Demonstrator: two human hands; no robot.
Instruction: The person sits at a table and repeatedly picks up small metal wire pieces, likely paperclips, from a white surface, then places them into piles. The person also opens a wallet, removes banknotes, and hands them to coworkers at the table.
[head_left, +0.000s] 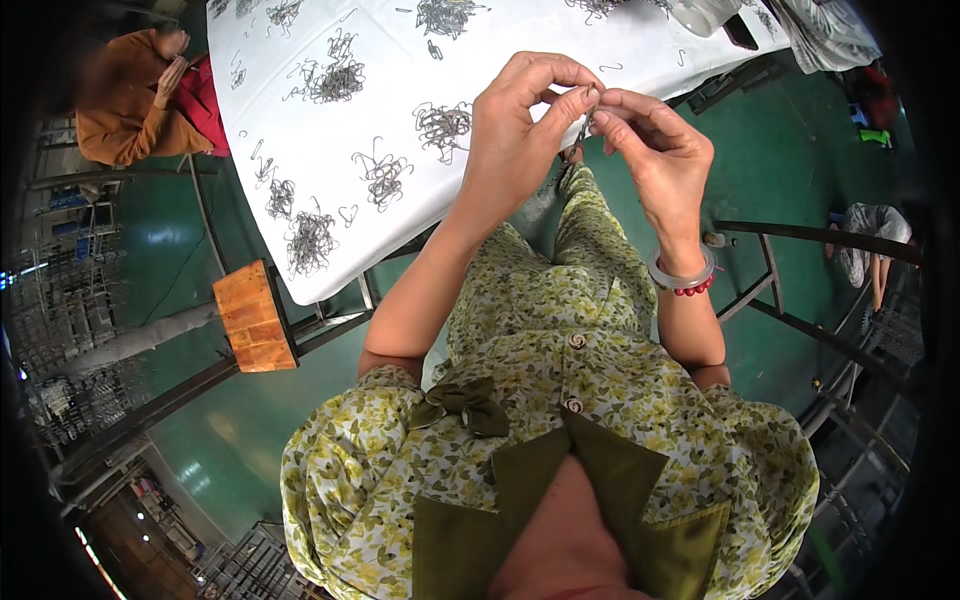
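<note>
A: Wire hook — where is it?
B: Pinched between both hands, left hand and right hand, fingertips clenched on it, above the white table with wire piles

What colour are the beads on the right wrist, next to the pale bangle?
Red beads, just under the pale grey bangle; the head view shows them.
</note>
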